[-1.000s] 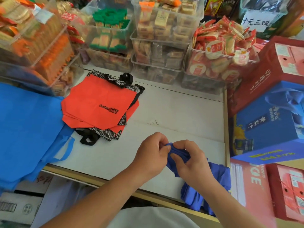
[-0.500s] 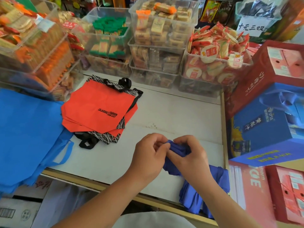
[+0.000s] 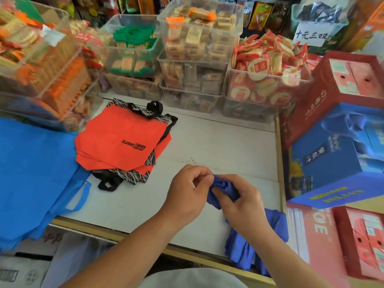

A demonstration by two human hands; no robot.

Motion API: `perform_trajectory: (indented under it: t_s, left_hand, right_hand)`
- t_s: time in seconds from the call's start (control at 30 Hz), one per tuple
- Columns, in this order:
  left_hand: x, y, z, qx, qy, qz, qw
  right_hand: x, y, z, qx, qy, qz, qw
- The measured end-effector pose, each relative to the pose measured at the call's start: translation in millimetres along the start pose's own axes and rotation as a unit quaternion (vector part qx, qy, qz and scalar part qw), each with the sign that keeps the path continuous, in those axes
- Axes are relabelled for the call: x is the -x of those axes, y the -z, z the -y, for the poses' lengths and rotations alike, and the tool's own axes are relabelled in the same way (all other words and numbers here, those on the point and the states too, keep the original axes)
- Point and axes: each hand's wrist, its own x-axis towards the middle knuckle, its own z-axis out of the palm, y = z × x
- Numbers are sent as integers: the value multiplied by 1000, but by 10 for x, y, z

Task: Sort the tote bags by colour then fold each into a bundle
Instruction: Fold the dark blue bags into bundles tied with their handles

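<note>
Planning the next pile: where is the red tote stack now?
Head view, left of centre on the table: the red tote stack lies right of the light blue bags, before the snack bins.

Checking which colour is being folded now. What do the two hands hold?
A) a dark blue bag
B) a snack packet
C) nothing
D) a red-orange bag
A: the left hand and right hand both pinch the bunched dark blue bag; the red-orange bags lie apart, untouched.

Orange tote bag (image 3: 116,138) reads "CLASSIC FASHION"; sign (image 3: 311,35) "十元三双".
</note>
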Motion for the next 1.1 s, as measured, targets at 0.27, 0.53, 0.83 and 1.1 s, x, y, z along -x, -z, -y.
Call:
perform_trajectory:
  t_s: [0.27, 0.53, 0.83, 1.1]
  left_hand:
    - [-117, 61, 88, 87, 28, 118, 989]
    - [-128, -261, 45, 178, 121, 147, 965]
    - [-101, -759, 128, 138, 146, 112, 973]
    - [-154, -1190, 197, 169, 205, 108, 958]
  right_hand:
    - [-20, 102, -13, -157, -128, -14, 979]
    - [-22, 256, -158, -245, -215, 17, 945]
    - [-69, 488, -486, -261, -273, -66, 923]
    - [40, 670, -753, -204, -313, -82, 924]
